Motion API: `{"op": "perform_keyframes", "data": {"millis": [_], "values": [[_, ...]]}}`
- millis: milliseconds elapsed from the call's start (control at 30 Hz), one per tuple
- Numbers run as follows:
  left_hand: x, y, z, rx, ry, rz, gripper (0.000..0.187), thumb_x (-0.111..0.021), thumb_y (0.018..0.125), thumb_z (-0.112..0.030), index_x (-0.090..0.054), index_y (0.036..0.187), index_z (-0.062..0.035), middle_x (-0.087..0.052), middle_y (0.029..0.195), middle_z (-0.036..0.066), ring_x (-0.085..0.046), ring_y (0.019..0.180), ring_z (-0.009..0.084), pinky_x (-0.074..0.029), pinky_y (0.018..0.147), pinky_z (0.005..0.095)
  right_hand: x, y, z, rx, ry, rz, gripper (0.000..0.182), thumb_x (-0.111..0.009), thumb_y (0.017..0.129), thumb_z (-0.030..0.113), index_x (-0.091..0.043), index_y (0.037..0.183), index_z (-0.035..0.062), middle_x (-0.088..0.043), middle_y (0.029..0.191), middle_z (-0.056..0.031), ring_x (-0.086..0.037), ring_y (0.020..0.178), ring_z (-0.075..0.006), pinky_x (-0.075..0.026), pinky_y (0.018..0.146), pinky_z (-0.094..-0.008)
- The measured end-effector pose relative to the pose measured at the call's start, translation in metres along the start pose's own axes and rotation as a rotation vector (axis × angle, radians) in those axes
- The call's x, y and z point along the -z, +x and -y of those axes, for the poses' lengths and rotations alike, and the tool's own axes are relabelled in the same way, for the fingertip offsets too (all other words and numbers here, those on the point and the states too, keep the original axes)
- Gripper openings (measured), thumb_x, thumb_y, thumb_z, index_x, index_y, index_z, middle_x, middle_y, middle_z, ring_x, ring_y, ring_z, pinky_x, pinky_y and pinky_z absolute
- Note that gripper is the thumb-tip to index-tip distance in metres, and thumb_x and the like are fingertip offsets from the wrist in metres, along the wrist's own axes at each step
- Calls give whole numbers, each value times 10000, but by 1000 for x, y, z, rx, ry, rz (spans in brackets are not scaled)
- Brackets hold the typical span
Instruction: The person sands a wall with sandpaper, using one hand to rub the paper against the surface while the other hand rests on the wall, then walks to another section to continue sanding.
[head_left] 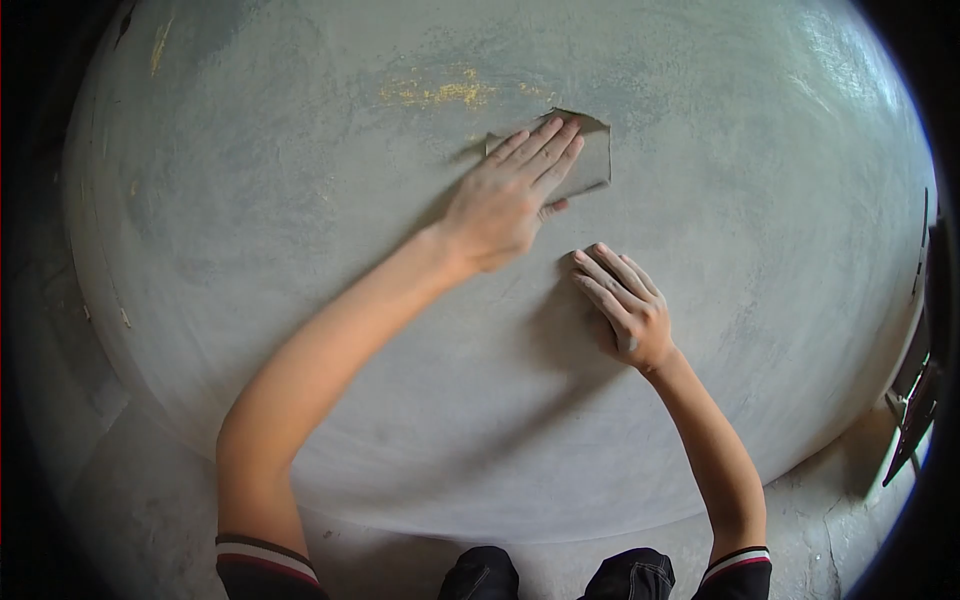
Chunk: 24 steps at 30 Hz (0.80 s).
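My left hand (510, 195) lies with its fingers stretched out flat on a greyish-brown sheet of sandpaper (592, 160), pressing it against a large curved grey panel (400, 400). The sheet's right part and upper edge show beyond the fingers, and its lower edge looks slightly lifted. The palm hides the rest of it. Lower and to the right is my right hand (630, 310), open and empty, its fingers extended with the fingertips close over the panel. Pale grey dust coats these fingers. Worn yellow patches (440, 93) show through the grey just above the sheet.
The panel bulges across most of the view, with a shiny area (840, 70) at upper right. My knees (480, 574) are at its near edge, above a grey concrete floor (810, 530). Dark thin parts (912, 420) stand at the far right.
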<state>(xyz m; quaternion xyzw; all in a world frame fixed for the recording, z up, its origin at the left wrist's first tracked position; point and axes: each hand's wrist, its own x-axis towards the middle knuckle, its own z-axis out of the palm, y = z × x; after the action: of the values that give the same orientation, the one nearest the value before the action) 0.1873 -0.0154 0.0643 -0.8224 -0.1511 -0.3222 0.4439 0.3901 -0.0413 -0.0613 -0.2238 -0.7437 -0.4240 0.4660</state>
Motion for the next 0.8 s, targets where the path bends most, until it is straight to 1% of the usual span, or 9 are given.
{"op": "perform_keyframes", "data": {"millis": [133, 267, 333, 400, 500, 533, 600, 700, 800], "values": [[28, 24, 64, 27, 168, 25, 548, -427, 966, -185, -269, 1472, -48, -253, 1532, 161, -237, 1419, 311, -197, 1165, 422, -4, -2, -5, 32, -23, -21, 468, -525, 644, 22, -626, 1101, 41, -578, 1313, -53, -510, 1258, -256, -457, 1015, -404], [19, 54, 114, 429, 383, -437, 558, -415, 984, -185, -213, 1494, -83, -291, 1510, 177, -276, 1401, 319, -202, 1163, 412, -4, -4, -8, 15, -25, -16, 465, -532, 651, 17, -624, 1107, 42, -574, 1319, -50, -505, 1263, -252, -454, 1019, -404], [6, 31, 47, 187, 190, -274, 492, -250, 1025, -263, -382, 1395, 33, -290, 1507, 180, -228, 1428, 219, -127, 1192, 388, -3, -3, -7, 13, -7, -5, 462, -548, 654, 22, -621, 1110, 45, -572, 1319, -47, -501, 1266, -247, -454, 1021, -404], [-5, -3, -13, 14, 70, 55, 475, -295, 1005, -217, -359, 1413, 16, -271, 1520, 157, -211, 1434, 231, -115, 1194, 376, -1, -2, -5, 9, 7, -3, 466, -555, 652, 28, -620, 1113, 47, -571, 1321, -44, -498, 1268, -244, -453, 1025, -403], [12, 14, 24, -29, 138, -24, 600, -494, 907, -129, -292, 1461, -20, -288, 1518, 160, -247, 1420, 281, -170, 1178, 413, 0, 0, -7, 21, -1, 0, 470, -569, 646, 37, -619, 1114, 49, -567, 1325, -39, -495, 1272, -240, -450, 1032, -401], [16, 23, 49, 81, 313, -102, 576, -448, 952, -185, -259, 1472, -24, -265, 1527, 159, -221, 1428, 285, -154, 1181, 405, 0, -2, -5, 17, 6, 2, 472, -577, 643, 40, -620, 1113, 50, -566, 1327, -38, -493, 1273, -239, -449, 1035, -399], [39, 51, 82, 569, 100, -226, 549, -368, 995, -231, -223, 1478, -15, -231, 1535, 170, -175, 1441, 284, -118, 1186, 406, -3, -3, -4, 10, 11, -1, 477, -581, 641, 40, -620, 1117, 51, -564, 1329, -37, -493, 1273, -239, -447, 1038, -398], [18, 61, 78, 526, 176, -408, 547, -303, 1019, -275, -194, 1481, -4, -206, 1538, 188, -139, 1449, 282, -89, 1188, 411, -1, -4, -8, 11, 0, -4, 486, -589, 640, 40, -620, 1124, 54, -562, 1332, -34, -492, 1274, -239, -446, 1040, -396], [-19, 17, -7, 63, 244, -16, 572, -385, 981, -249, -235, 1473, 0, -251, 1528, 178, -195, 1436, 291, -120, 1182, 422, 1, -3, -6, 10, 18, 4, 490, -591, 641, 36, -620, 1130, 55, -560, 1335, -31, -491, 1275, -239, -446, 1040, -395]]}}
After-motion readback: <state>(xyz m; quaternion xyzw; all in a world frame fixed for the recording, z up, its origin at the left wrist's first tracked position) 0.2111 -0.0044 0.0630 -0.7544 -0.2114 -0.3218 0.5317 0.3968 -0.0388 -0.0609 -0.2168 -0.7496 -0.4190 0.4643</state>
